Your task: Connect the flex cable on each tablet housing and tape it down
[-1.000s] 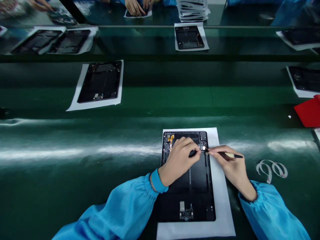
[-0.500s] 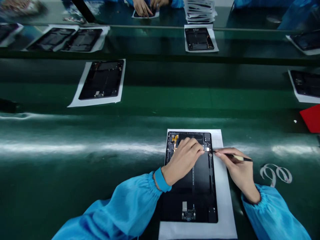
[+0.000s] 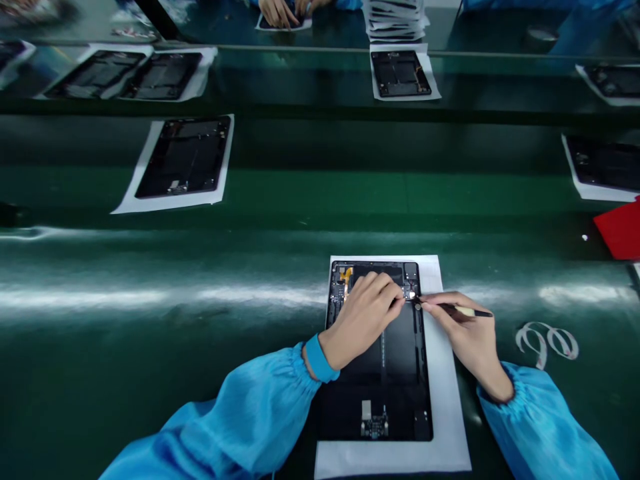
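Observation:
An opened black tablet (image 3: 395,373) lies on a white sheet (image 3: 445,407) on the green belt in front of me. My left hand (image 3: 363,317) rests on its upper part, fingers curled and pressed down by a small bright component (image 3: 411,294) near the top right corner. My right hand (image 3: 467,333) pinches a thin dark tool with a pale handle (image 3: 457,310), held almost level. Its tip touches the tablet's right edge just beside my left fingertips.
Other opened tablets on white sheets lie on the belt at far left (image 3: 183,157), far right (image 3: 603,163) and on the back lane (image 3: 400,72). A red sheet (image 3: 620,230) lies at right, white loops (image 3: 547,340) beside my right arm. Another person's hands (image 3: 283,12) work at the top.
The tool tip has moved a little left, closer to my left fingertips. The tablet at far left has drifted further left on the belt. My hands stay on the tablet.

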Action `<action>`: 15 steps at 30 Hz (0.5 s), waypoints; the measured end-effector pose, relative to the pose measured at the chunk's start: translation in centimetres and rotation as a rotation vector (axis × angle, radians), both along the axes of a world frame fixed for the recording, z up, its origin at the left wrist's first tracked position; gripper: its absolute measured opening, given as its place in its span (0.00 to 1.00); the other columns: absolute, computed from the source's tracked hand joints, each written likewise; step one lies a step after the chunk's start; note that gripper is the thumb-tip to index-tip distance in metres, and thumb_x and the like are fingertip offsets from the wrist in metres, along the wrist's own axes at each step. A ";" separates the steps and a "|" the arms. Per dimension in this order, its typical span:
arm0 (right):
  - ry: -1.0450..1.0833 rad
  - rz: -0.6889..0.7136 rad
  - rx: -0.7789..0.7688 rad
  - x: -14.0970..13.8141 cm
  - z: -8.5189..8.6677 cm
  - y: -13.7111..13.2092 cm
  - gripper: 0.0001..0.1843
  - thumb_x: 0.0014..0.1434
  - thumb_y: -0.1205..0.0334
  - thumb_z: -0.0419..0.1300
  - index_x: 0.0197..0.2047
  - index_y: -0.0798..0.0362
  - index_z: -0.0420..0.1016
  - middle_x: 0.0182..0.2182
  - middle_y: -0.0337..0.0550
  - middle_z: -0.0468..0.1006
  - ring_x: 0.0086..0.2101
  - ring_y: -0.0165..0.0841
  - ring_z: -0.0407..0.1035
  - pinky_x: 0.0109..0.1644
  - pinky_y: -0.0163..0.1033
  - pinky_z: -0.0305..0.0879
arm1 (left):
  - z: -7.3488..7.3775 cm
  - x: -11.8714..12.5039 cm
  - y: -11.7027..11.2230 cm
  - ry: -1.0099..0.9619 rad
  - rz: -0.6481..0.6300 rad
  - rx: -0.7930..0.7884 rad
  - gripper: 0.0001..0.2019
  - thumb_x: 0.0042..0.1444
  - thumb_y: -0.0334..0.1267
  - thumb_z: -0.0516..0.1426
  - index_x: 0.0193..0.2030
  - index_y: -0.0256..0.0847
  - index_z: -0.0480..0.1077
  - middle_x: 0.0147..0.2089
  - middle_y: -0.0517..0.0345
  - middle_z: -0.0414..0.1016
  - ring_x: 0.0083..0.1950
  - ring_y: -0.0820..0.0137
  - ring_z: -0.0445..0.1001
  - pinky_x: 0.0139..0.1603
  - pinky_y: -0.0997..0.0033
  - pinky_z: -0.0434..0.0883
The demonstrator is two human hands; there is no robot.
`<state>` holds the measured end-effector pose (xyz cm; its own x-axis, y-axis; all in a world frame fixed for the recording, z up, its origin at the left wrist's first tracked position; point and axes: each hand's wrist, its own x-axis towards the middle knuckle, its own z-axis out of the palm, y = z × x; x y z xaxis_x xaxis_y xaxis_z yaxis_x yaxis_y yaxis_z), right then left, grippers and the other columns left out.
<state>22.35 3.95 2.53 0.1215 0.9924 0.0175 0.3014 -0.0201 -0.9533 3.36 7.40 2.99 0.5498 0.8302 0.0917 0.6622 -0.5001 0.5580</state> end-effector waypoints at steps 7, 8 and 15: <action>0.015 0.023 -0.005 0.0 0.0 0.0 0.03 0.53 0.60 0.68 0.31 0.49 0.81 0.32 0.41 0.83 0.34 0.36 0.78 0.41 0.39 0.76 | -0.2 0.0 0.2 -0.030 0.010 0.005 0.05 0.64 0.33 0.54 0.36 0.39 0.69 0.38 0.57 0.70 0.39 0.66 0.65 0.40 0.65 0.62; 0.014 0.028 -0.006 0.0 0.0 0.0 0.03 0.53 0.60 0.68 0.31 0.49 0.81 0.32 0.41 0.83 0.34 0.36 0.78 0.41 0.39 0.76 | -0.1 0.0 0.2 -0.033 0.012 0.005 0.05 0.64 0.33 0.55 0.36 0.39 0.69 0.38 0.58 0.70 0.39 0.66 0.65 0.40 0.65 0.62; 0.046 -0.004 0.016 0.0 0.3 0.1 0.03 0.53 0.60 0.68 0.30 0.49 0.81 0.32 0.41 0.83 0.34 0.36 0.78 0.39 0.38 0.76 | 0.1 0.0 0.1 -0.058 0.020 -0.010 0.05 0.63 0.32 0.55 0.34 0.39 0.69 0.37 0.58 0.70 0.39 0.66 0.65 0.40 0.65 0.62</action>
<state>22.38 4.01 2.87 0.1267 0.9915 0.0278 0.2569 -0.0057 -0.9664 3.36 7.54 3.11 0.5274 0.8419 0.1141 0.6386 -0.4813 0.6005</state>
